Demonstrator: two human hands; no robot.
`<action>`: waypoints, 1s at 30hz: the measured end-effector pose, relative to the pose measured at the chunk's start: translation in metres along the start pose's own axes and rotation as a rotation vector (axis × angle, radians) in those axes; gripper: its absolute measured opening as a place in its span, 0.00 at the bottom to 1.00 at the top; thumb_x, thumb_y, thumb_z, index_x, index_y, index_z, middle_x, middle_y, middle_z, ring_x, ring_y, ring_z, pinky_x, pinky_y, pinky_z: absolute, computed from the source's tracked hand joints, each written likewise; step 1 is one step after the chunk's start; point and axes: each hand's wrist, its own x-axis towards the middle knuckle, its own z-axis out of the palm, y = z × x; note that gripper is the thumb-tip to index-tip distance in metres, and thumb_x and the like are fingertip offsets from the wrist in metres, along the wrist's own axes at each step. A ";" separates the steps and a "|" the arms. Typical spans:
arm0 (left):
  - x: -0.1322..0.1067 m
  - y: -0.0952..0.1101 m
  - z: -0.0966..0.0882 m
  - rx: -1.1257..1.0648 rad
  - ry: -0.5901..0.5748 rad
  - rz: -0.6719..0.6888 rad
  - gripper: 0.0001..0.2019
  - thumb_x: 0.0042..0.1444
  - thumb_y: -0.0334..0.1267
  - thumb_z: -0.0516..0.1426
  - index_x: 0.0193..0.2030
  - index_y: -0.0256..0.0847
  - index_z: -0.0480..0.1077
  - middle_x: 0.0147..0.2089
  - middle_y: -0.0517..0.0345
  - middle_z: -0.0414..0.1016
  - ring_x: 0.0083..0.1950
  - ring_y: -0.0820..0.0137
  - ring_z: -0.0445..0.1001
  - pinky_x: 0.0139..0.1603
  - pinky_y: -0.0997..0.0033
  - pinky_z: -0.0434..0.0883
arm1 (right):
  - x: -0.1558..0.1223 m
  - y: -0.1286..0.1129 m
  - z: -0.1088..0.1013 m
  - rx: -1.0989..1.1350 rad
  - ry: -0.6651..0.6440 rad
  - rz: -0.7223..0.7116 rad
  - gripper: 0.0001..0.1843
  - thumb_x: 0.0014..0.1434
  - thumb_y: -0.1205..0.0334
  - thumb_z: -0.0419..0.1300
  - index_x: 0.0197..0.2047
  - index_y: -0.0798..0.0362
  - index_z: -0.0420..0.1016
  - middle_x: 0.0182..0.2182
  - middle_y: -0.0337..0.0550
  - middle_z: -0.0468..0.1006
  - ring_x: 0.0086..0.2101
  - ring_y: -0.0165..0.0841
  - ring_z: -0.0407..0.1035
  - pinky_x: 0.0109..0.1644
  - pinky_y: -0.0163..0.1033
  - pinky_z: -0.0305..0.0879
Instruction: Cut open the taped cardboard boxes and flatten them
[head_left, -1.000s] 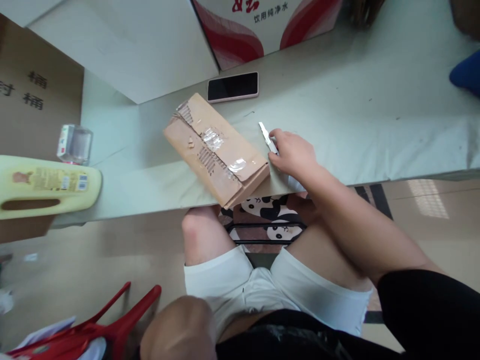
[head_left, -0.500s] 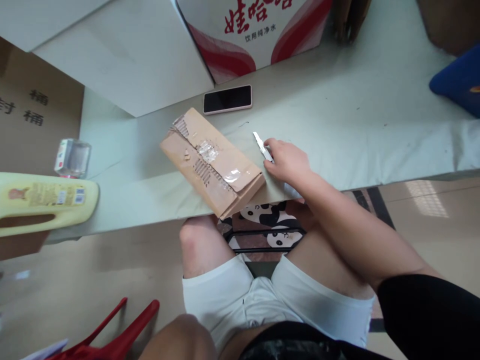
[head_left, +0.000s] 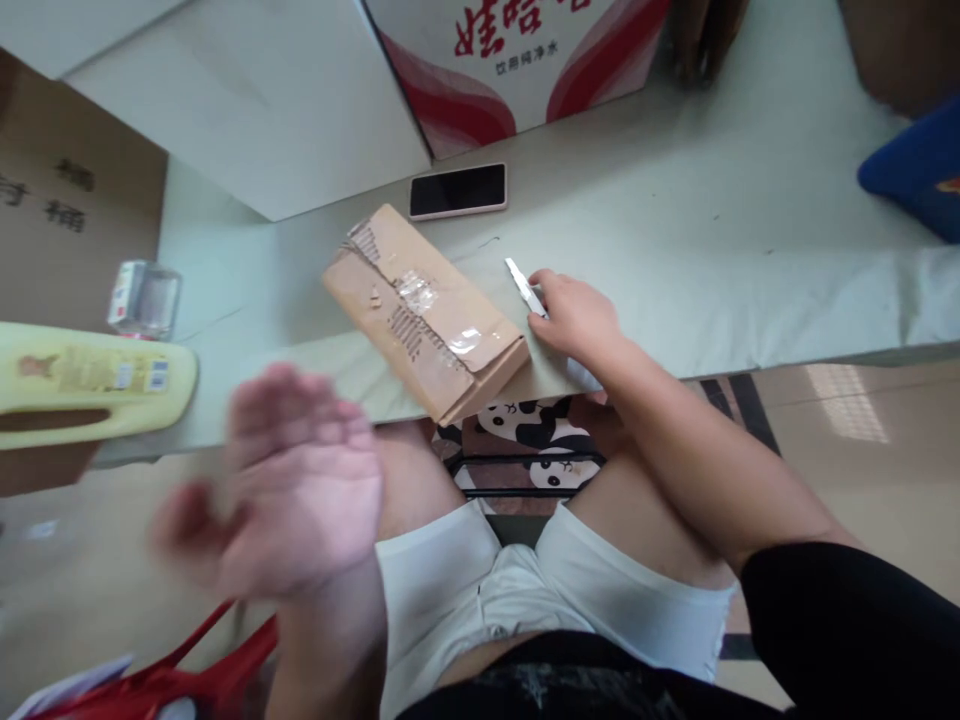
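Taped-up cardboard box (head_left: 427, 312) is sitting at an angle on the worktop (head_left: 720, 230), a touch toward 11 o'clock from mid-view with its near corner right at the front edge, and a phone (head_left: 458, 191) lies close by at the box's 1 o'clock. Right hand (head_left: 574, 312) is at the box's 3 o'clock, grip wrapped around a little box cutter (head_left: 527, 292), blade aimed at roughly 11. Left hand (head_left: 300, 480) is pretty blurry at about 7:30 from the box, palm up, grip released.
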 end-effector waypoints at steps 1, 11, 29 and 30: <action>0.000 -0.003 0.000 -0.122 0.032 -0.061 0.23 0.56 0.62 0.53 0.44 0.54 0.82 0.58 0.65 0.82 0.72 0.62 0.69 0.54 0.72 0.79 | 0.000 0.000 0.000 -0.004 0.000 0.008 0.26 0.61 0.62 0.55 0.63 0.51 0.68 0.49 0.54 0.81 0.44 0.49 0.72 0.37 0.46 0.63; 0.002 -0.020 0.007 -0.171 -0.260 -0.219 0.18 0.63 0.54 0.56 0.55 0.57 0.78 0.71 0.62 0.71 0.77 0.64 0.63 0.70 0.64 0.73 | -0.001 0.003 0.002 0.011 -0.003 0.029 0.31 0.60 0.63 0.56 0.67 0.52 0.66 0.53 0.55 0.80 0.48 0.50 0.73 0.40 0.48 0.64; 0.003 -0.015 0.000 -0.129 -0.096 -0.162 0.16 0.42 0.48 0.76 0.31 0.45 0.79 0.20 0.68 0.71 0.18 0.82 0.70 0.20 0.86 0.72 | 0.000 0.005 -0.003 0.101 0.041 0.042 0.32 0.59 0.63 0.56 0.67 0.55 0.68 0.49 0.55 0.81 0.45 0.49 0.73 0.45 0.48 0.65; 0.001 -0.015 -0.002 -0.073 -0.069 -0.115 0.16 0.40 0.46 0.77 0.32 0.45 0.79 0.23 0.67 0.75 0.22 0.80 0.75 0.24 0.85 0.76 | 0.001 0.005 -0.004 0.143 0.067 0.049 0.32 0.59 0.63 0.56 0.66 0.56 0.69 0.48 0.55 0.81 0.45 0.48 0.73 0.46 0.48 0.65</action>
